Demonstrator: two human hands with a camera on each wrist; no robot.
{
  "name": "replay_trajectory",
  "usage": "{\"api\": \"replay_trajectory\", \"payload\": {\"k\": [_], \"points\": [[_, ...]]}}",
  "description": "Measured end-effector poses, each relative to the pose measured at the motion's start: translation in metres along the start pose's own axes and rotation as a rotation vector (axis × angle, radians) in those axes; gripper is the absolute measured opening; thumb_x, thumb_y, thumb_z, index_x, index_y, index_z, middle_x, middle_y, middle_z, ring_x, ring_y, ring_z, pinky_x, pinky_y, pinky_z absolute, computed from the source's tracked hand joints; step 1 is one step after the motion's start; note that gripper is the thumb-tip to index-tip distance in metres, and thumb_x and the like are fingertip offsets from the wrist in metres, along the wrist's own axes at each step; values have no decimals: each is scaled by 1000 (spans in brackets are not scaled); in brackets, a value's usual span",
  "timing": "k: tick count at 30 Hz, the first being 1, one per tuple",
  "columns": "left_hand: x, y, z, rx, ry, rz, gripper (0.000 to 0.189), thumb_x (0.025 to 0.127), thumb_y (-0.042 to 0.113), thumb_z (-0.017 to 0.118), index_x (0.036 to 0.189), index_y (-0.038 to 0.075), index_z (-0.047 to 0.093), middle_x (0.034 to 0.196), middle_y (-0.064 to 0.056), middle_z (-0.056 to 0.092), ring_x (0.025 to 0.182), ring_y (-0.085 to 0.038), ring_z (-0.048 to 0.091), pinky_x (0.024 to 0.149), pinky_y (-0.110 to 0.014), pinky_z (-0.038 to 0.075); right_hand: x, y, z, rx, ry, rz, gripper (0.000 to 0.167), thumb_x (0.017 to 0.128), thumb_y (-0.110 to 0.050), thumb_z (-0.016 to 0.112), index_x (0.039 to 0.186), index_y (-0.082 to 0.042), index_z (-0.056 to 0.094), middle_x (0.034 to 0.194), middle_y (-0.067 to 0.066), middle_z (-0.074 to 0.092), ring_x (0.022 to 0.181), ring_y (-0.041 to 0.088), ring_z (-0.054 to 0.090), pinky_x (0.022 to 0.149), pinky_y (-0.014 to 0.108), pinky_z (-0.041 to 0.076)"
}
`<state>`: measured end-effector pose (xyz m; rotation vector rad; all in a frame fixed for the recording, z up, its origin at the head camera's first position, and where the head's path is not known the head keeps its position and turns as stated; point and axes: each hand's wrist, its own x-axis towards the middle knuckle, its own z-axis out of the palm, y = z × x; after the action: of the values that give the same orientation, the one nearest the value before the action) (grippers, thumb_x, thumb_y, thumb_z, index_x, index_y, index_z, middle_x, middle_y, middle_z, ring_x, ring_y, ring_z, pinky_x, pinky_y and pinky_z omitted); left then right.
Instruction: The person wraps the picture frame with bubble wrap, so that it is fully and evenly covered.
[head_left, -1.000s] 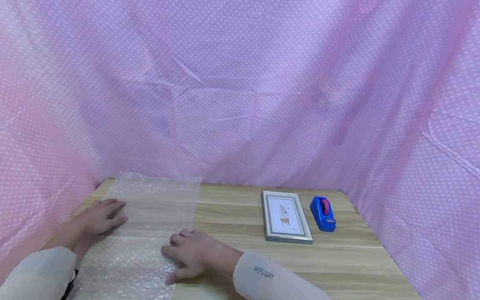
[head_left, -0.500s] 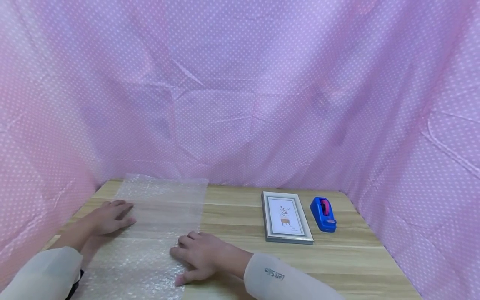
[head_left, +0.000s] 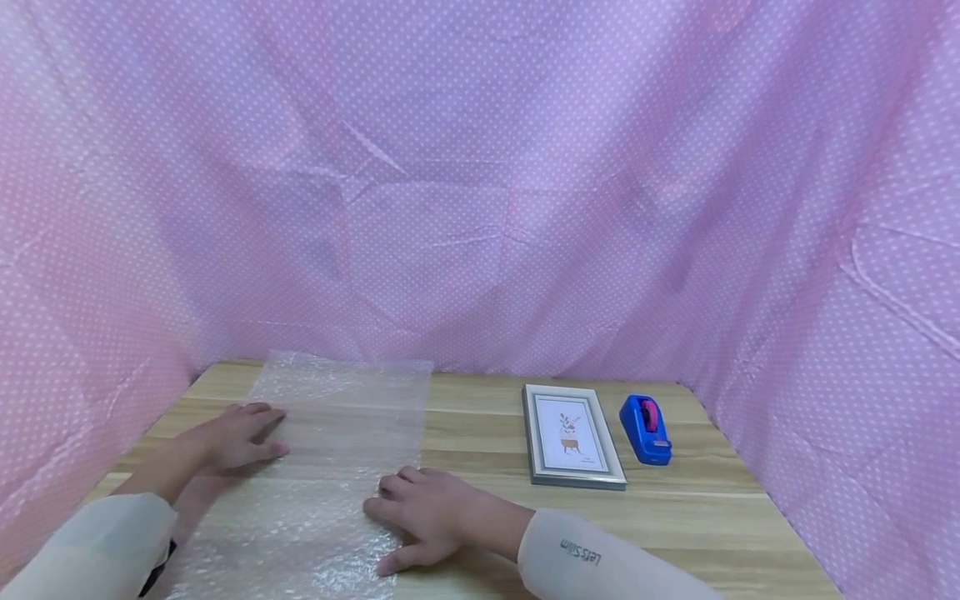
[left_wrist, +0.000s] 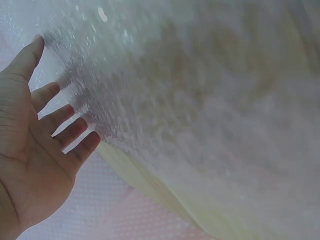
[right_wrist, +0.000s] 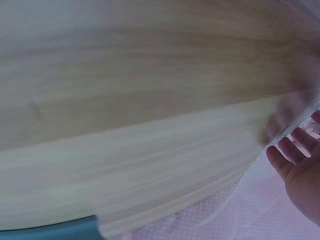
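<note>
A long sheet of clear bubble wrap lies flat on the left part of the wooden table in the head view. On its left edge rests my left hand, fingers spread; the left wrist view shows that hand with its fingertips against the wrap. My right hand touches the opposite edge, fingers spread and slightly bent. Only part of the right hand appears in the right wrist view, its fingertips along the sheet's edge.
Right of the wrap lies a silver picture frame with a plant print, face up. Beside the frame stands a blue tape dispenser with a pink roll. Pink dotted cloth surrounds the wooden table at the back and sides.
Both hands have slid to the right, and the bubble wrap has shifted right with them, toward the picture frame. Frame and tape dispenser stay where they were.
</note>
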<state>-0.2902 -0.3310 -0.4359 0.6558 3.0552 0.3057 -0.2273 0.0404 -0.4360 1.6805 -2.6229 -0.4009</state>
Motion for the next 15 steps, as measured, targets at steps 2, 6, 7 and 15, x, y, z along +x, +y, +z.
{"api": "replay_trajectory", "payload": {"k": [2, 6, 7, 15], "points": [[2, 3, 0, 2, -12, 4, 72, 95, 46, 69, 137, -10, 55, 135, -44, 48, 121, -69, 43, 99, -75, 37, -5, 2, 2, 5, 5, -4, 77, 93, -81, 34, 152, -33, 36, 141, -7, 46, 126, 10, 46, 102, 26, 45], [6, 11, 1, 9, -49, -7, 75, 96, 51, 66, 139, -10, 53, 137, -43, 47, 125, -69, 40, 100, -75, 36, -14, 6, 6, 7, 17, -14, 78, 94, -81, 31, 155, -31, 35, 145, -4, 46, 131, 13, 46, 108, 29, 43], [7, 13, 1, 11, -54, -6, 76, 96, 51, 65, 139, -10, 53, 138, -43, 46, 125, -69, 40, 100, -76, 36, -16, 7, 7, 5, 22, -17, 79, 94, -80, 31, 156, -31, 34, 146, -3, 46, 132, 14, 46, 109, 30, 43], [10, 29, 5, 18, -44, 11, 77, 96, 54, 64, 141, -7, 53, 139, -42, 47, 128, -68, 39, 102, -75, 36, -34, 15, 10, 10, 38, -22, 81, 96, -79, 32, 159, -28, 33, 149, 0, 46, 136, 17, 44, 113, 33, 40]]}}
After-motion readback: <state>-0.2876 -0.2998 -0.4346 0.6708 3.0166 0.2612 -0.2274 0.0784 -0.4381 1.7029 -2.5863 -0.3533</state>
